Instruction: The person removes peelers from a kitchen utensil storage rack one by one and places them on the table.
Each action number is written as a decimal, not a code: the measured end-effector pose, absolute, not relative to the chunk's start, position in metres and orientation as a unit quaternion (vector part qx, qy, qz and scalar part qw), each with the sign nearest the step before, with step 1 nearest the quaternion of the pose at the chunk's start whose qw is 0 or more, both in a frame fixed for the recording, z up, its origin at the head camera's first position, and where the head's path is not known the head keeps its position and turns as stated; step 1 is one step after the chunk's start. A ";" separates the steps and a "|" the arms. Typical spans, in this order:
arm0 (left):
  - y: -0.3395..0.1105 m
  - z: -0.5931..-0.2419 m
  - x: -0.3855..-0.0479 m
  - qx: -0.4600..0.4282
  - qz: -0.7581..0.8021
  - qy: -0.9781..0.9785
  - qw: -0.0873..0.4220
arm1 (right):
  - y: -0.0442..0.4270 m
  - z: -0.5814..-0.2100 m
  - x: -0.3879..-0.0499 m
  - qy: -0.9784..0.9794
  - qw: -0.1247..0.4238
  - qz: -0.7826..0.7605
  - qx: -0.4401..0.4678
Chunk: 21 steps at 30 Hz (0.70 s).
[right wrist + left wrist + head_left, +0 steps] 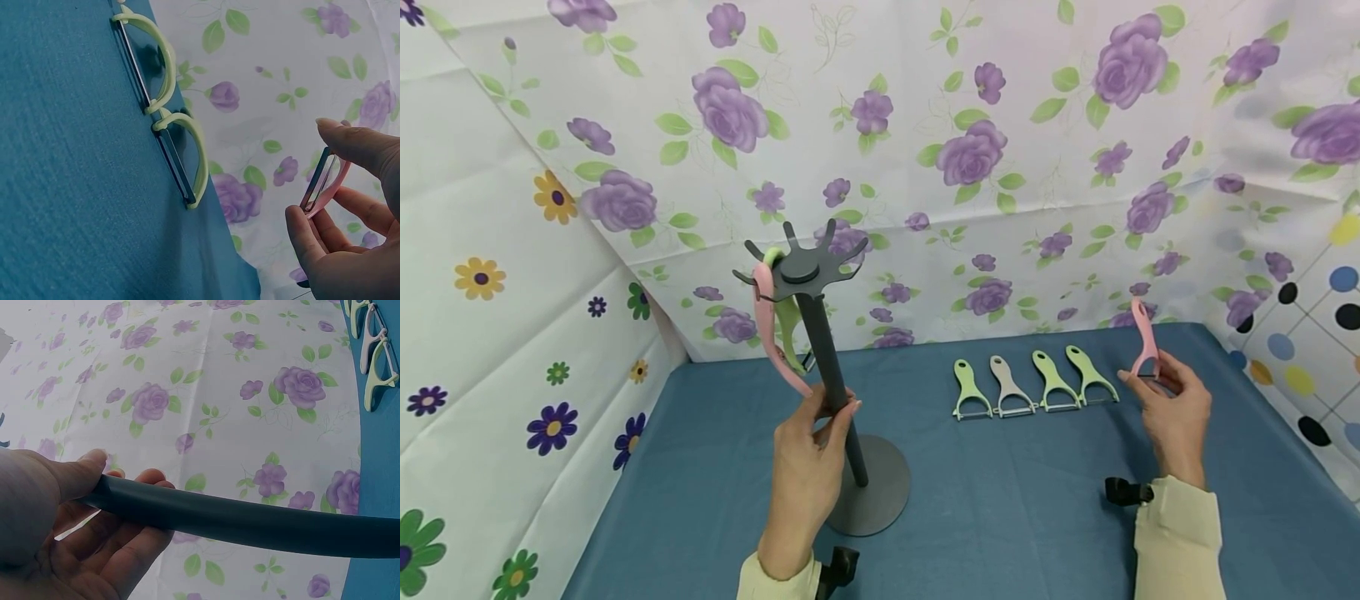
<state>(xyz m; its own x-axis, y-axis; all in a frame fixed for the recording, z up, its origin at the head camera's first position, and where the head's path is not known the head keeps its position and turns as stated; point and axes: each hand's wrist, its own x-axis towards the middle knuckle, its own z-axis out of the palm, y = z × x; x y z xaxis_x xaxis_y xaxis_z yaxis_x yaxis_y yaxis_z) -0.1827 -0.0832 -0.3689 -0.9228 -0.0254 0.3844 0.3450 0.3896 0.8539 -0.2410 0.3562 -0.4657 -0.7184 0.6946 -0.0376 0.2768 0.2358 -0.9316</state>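
- My left hand (pixel 808 467) pinched the grey stand (pixel 822 346) by its post, at left.
- My right hand (pixel 1176 410) pinched a pink peeler (pixel 1145 335), far right.
- Four peelers (pixel 967 380) lay between; two more peelers (pixel 765 317) hung leftmost, apparently by their holes.

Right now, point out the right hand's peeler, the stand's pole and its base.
Pink peeler (pixel 1145 333), head view: handle.
Grey pole (pixel 250 522), left wrist view: its side.
Round base (pixel 885 492), head view: upper surface.

A light-green plastic peeler (pixel 787 327) at left is partly hidden behind a curved pink plastic peeler (pixel 764 321); the left hand (pixel 808 467) covers part of the dark grey round pole (pixel 822 350); both cream sleeves (pixel 1180 542) are cut off at the near edge.
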 end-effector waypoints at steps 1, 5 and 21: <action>-0.083 -0.369 -0.183 -0.098 -0.544 -0.816 0.170 | 0.356 -0.466 -0.241 -0.761 0.196 0.529 -0.320; -0.083 -0.369 -0.183 -0.099 -0.545 -0.815 0.170 | 0.357 -0.467 -0.241 -0.765 0.191 0.523 -0.323; -0.084 -0.369 -0.183 -0.102 -0.542 -0.816 0.174 | 0.360 -0.479 -0.245 -0.782 0.170 0.506 -0.322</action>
